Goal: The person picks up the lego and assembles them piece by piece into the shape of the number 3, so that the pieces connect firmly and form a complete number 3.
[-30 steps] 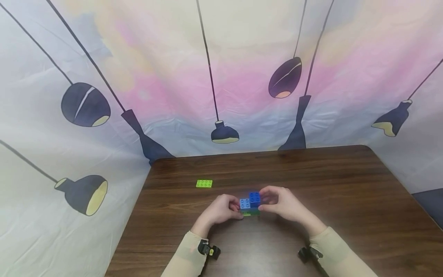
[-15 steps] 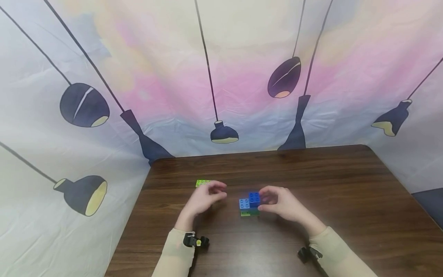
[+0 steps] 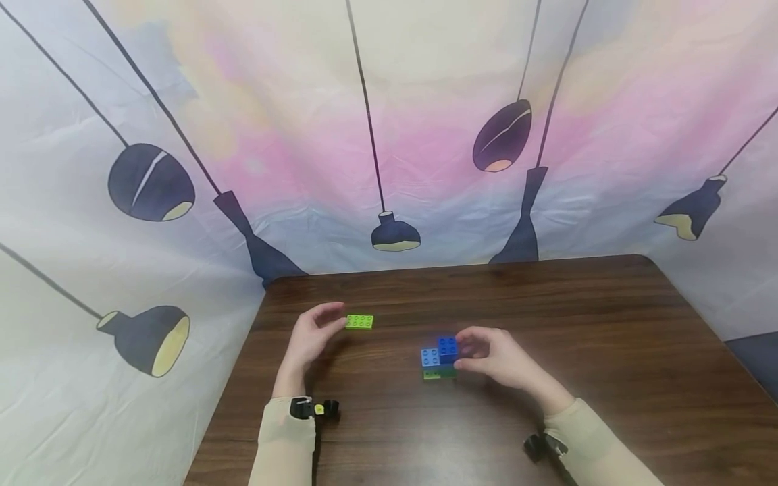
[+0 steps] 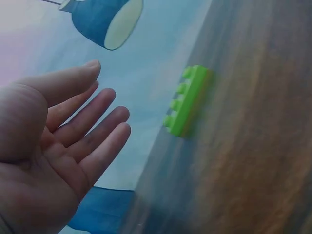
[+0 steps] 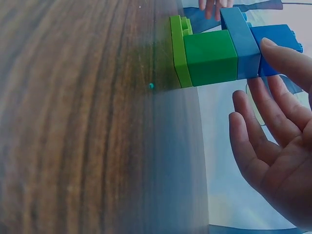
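A stack of toy building bricks stands on the table. From the bottom it has a thin lime layer (image 5: 179, 53), a green brick (image 5: 213, 58), a light blue brick (image 3: 429, 358) and a dark blue brick (image 3: 448, 345) on the right end. My right hand (image 3: 501, 358) pinches the dark blue brick between thumb and forefinger, the other fingers loose. A separate flat lime brick (image 3: 360, 322) with studs up lies further back on the left. My left hand (image 3: 311, 337) is just left of it, thumb and fingers apart; in the left wrist view a gap separates them.
The brown wooden table (image 3: 389, 418) meets a painted cloth backdrop (image 3: 316, 135) with pendant lamps at its far edge. A tiny teal speck (image 5: 151, 86) sits on the table near the stack. Each wrist wears a small black camera (image 3: 316, 408).
My left hand has let go of the stack and moved left, past the flat lime brick to its left side. The right hand has stayed at the stack.
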Demonstrator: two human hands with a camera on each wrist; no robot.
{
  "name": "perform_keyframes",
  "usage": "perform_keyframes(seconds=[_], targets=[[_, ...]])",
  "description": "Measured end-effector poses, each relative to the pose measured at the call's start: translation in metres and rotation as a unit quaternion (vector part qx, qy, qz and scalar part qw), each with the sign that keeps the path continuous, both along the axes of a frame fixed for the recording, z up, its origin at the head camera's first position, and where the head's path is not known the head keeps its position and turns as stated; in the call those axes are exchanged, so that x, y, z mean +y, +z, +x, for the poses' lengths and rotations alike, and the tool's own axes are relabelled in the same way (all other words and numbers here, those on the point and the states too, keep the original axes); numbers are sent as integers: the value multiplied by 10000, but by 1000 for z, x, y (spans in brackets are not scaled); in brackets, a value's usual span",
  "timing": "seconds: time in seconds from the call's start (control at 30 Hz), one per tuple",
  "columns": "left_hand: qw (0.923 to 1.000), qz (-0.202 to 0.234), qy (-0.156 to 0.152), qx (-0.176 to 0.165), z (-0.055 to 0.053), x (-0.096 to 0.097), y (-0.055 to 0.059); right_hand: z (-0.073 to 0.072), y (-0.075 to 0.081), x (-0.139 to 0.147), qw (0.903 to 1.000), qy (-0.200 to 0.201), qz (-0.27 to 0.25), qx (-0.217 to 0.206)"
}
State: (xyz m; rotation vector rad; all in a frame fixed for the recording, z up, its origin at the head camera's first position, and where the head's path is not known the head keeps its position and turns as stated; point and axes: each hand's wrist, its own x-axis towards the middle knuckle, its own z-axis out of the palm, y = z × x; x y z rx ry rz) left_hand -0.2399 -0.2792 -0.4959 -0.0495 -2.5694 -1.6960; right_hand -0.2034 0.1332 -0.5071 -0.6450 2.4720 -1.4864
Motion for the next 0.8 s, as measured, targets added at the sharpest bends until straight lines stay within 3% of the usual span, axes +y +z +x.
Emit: perform_keyframes(seconds=[0.2,0.47,0.8], targets=[[9995,-194,73,-248,-9,8,-12,1,1,0,10000,-54,23,-2],[9959,-639,97,-630,-11,15,-21,2,1,-1,10000,-57,50,-47],[9935,-974,163,-563,-12,16,-22,0,1,-1,10000,-65,62,-39]])
